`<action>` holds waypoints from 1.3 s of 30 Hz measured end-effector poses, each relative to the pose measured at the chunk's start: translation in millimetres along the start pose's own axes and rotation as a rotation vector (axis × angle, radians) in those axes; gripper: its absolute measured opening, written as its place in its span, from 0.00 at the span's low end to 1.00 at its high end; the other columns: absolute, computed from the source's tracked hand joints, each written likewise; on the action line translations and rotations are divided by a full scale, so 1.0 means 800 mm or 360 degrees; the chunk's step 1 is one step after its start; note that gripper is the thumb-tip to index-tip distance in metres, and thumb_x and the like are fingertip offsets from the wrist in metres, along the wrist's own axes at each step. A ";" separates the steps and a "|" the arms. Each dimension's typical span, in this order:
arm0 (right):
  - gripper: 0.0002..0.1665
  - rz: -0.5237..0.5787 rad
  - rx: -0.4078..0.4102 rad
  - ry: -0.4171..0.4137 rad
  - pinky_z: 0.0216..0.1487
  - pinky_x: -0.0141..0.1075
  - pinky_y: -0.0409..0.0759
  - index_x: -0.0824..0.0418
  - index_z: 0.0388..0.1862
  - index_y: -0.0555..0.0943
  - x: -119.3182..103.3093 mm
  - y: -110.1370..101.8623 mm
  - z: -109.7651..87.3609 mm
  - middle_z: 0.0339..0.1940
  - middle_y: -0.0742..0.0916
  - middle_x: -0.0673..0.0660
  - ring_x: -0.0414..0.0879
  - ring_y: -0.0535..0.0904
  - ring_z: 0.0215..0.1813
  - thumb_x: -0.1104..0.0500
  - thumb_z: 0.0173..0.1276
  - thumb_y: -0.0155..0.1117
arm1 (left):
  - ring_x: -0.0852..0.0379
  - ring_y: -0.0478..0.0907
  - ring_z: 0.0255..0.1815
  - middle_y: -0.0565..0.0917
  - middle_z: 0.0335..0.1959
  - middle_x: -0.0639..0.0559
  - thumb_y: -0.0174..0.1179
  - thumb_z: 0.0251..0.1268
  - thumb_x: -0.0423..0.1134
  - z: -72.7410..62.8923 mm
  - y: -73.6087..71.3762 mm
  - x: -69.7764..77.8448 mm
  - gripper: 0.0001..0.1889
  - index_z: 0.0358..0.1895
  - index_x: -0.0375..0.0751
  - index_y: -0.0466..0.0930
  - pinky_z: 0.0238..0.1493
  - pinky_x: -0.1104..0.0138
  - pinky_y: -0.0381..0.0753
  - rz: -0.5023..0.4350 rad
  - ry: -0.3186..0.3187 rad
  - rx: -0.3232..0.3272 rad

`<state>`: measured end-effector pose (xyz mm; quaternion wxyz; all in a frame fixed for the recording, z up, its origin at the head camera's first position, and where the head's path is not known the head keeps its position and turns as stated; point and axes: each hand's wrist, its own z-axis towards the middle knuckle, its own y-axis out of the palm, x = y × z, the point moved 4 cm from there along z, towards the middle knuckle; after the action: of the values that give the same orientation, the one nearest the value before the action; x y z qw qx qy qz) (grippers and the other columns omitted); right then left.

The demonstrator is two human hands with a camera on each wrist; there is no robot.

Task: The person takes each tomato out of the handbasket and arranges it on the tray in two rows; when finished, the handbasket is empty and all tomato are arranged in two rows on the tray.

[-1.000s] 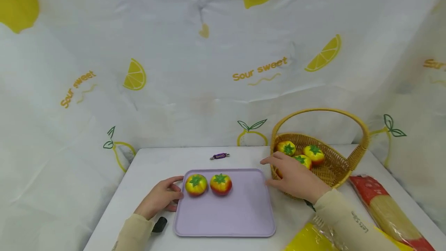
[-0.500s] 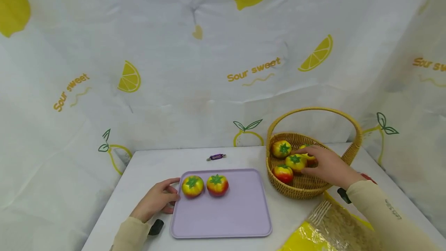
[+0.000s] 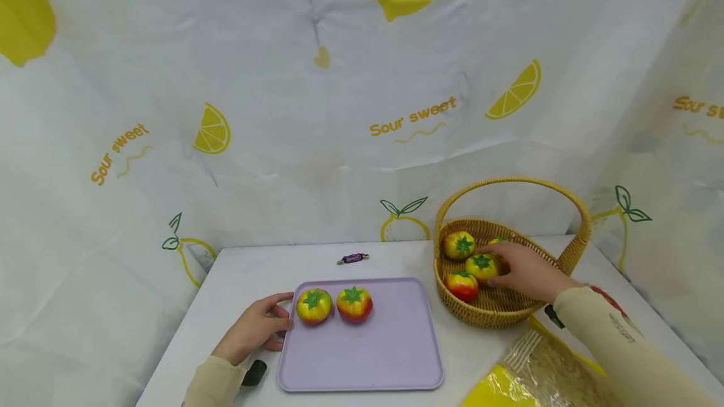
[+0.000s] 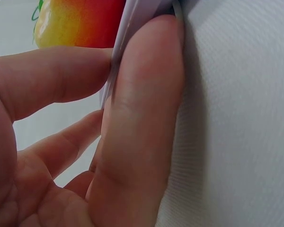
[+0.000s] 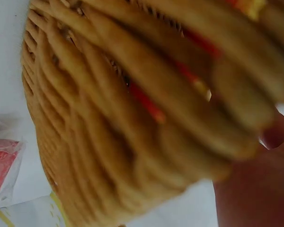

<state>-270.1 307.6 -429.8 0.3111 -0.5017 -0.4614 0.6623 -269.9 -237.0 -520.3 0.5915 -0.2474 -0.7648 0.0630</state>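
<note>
My left hand (image 3: 257, 325) pinches the left rim of a lilac tray (image 3: 362, 363); the left wrist view shows fingers on both faces of the rim. On the tray sit two red-and-yellow tomatoes with green tops, one at the left (image 3: 313, 306) and a redder tomato (image 3: 354, 305) beside it. My right hand (image 3: 526, 269) reaches into a wicker basket (image 3: 486, 317), its thumb and fingers around the middle tomato (image 3: 481, 267). More tomatoes lie about it: one at the back left (image 3: 459, 245), one in front (image 3: 462, 286), and one mostly hidden behind the hand.
A purple-wrapped candy (image 3: 353, 258) lies behind the tray. Right of the tray, a yellow-and-clear bag (image 3: 543, 369) reaches under the right forearm. A red packet (image 3: 608, 299) shows partly behind the sleeve. The basket's tall handle (image 3: 515, 181) arches above the fruit.
My right hand has moved right and down from the basket's left rim to the tomatoes inside, closing slightly around the middle one over the last half second. The left hand stays at the tray's rim.
</note>
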 end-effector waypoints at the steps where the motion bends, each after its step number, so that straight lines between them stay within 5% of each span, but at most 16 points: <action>1: 0.36 -0.0005 -0.0005 0.0000 0.64 0.63 0.83 0.62 0.69 0.83 0.000 0.000 0.001 0.64 0.88 0.63 0.61 0.84 0.63 0.52 0.65 0.83 | 0.52 0.84 0.37 0.81 0.47 0.43 0.72 0.66 0.33 0.000 0.000 0.000 0.38 0.80 0.38 0.70 0.33 0.57 0.93 -0.0002 0.0000 0.0002; 39: 0.31 -0.0021 0.0052 0.0054 0.60 0.62 0.85 0.62 0.62 0.86 0.005 0.006 0.000 0.56 0.91 0.61 0.60 0.86 0.57 0.58 0.61 0.85 | 0.52 0.84 0.37 0.81 0.47 0.43 0.73 0.67 0.34 0.001 0.001 -0.001 0.38 0.80 0.39 0.70 0.33 0.58 0.94 -0.0018 -0.0012 -0.0005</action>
<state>-271.4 309.6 -435.7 0.3315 -0.5047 -0.4484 0.6591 -270.0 -236.9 -521.7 0.5885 -0.2438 -0.7686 0.0592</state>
